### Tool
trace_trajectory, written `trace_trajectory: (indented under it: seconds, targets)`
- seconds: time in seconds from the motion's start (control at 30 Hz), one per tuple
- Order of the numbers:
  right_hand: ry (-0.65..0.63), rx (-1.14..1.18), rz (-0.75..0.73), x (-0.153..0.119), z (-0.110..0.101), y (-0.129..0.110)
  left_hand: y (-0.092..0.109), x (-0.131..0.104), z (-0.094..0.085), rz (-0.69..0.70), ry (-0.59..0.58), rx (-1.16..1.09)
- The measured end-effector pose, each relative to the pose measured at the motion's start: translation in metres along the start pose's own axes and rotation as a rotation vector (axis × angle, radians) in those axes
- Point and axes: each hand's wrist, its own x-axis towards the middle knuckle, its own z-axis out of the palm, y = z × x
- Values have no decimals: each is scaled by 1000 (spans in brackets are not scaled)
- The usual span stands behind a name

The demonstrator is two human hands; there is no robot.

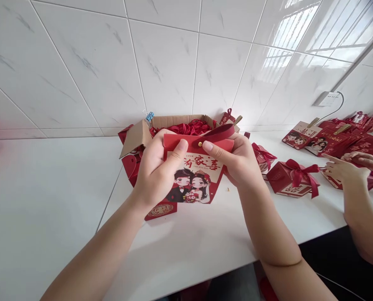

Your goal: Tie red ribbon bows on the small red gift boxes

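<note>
Between my two hands is a red and cream gift box [191, 184] printed with a cartoon bride and groom. My left hand [157, 171] grips its left side, thumb on the red top flap. My right hand [239, 156] pinches the right side, its thumb beside a small gold stud [200, 144] on that flap. A dark red strap [219, 132] loops from the stud toward my right fingers. The fingers behind the box are hidden. Below it on the table lies another red box [161, 210] with a gold pattern.
An open cardboard box [180, 121] of red ribbons stands against the tiled wall, a blue binder clip [149, 116] on its flap. A loose gold stud [228, 190] lies on the white table [64, 209]. Rightward are a bow-tied box [291, 177], several flat ones and a co-worker's hands [346, 169].
</note>
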Motion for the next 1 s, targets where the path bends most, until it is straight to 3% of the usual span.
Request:
trace_trajectory:
  seconds: [0.2,0.43,0.63,0.8,1.0]
  targets:
    - [12,-13,52,-3,-9,-8,1,-2,1,-2,-59,143]
    - [-135,-38,180,4,-16,-9,-6,-1,2,-140,-155,186]
    - [-17,-21,269,12,-17,5,-20,2,7,-143,-5,97]
    - [-28,112,363,16,-13,11,-22,4,7,-125,54,132]
    - [20,24,275,13,-8,11,-21,4,7,-89,58,124]
